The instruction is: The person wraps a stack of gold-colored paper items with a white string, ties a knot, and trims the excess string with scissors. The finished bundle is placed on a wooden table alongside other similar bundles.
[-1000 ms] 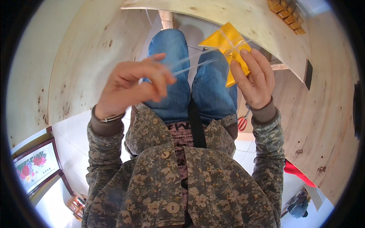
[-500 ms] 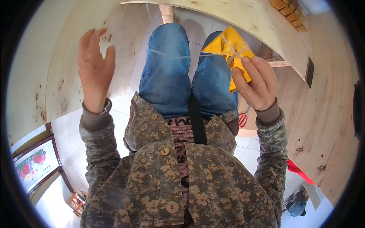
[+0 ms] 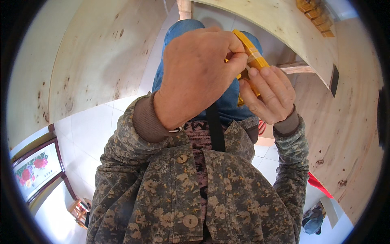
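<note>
Head camera is giving me both hands working above the person's lap, and I am watching a shiny yellow packet [image 3: 252,52] hanging between them, over the jeans [image 3: 231,96] and towards the right knee. I am seeing the right hand [image 3: 273,94] grasping the packet at its lower right, its fingers pressing along the near edge. The left hand [image 3: 199,69] is reaching across from the left, its back turning to my lens and hiding part of the packet. Its thumb and forefinger are curling close together at the packet's left side; I cannot tell whether they are pinching anything. A clear strip [image 3: 254,55] is crossing the yellow face.

Beyond the hands, I am noticing a stack of yellowish packets [image 3: 316,17] sitting on the wooden board at upper right, red scissor handles [image 3: 263,127] showing beside the right forearm, and 1 framed flower picture [image 3: 37,171] standing at lower left.
</note>
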### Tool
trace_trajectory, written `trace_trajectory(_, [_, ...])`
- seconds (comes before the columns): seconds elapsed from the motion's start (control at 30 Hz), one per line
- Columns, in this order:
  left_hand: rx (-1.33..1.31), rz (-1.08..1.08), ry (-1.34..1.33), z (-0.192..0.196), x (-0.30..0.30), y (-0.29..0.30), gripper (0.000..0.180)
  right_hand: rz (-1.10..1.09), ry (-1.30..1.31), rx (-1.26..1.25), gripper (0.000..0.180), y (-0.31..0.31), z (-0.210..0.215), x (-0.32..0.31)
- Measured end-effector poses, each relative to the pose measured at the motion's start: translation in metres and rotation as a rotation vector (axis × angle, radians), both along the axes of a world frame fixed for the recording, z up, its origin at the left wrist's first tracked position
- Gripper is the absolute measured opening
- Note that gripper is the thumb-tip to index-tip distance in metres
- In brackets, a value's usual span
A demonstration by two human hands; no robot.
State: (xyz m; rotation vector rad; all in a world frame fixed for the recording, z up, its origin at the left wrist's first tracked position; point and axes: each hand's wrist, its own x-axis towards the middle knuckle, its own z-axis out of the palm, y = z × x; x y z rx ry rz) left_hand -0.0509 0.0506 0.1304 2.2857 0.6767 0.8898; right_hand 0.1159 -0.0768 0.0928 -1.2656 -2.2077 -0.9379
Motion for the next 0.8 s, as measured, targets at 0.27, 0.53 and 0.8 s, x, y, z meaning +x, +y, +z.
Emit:
trace_trajectory(0.27, [-0.019,0.006,-0.014,-0.005,0.001,0.004,0.008,0.098,-0.015,-0.072,0.018,0.000,0.003,0.000])
trace_trajectory(0.53, [-0.815,-0.286,-0.018,-0.014,0.001,0.040,0.011,0.293,-0.269,-0.152,0.018,0.002,0.010,0.007])
trace_trajectory(0.8, [-1.345,-0.250,-0.168,-0.021,-0.004,0.058,0.033,0.258,-0.493,-0.143,0.030,-0.007,0.006,0.015])
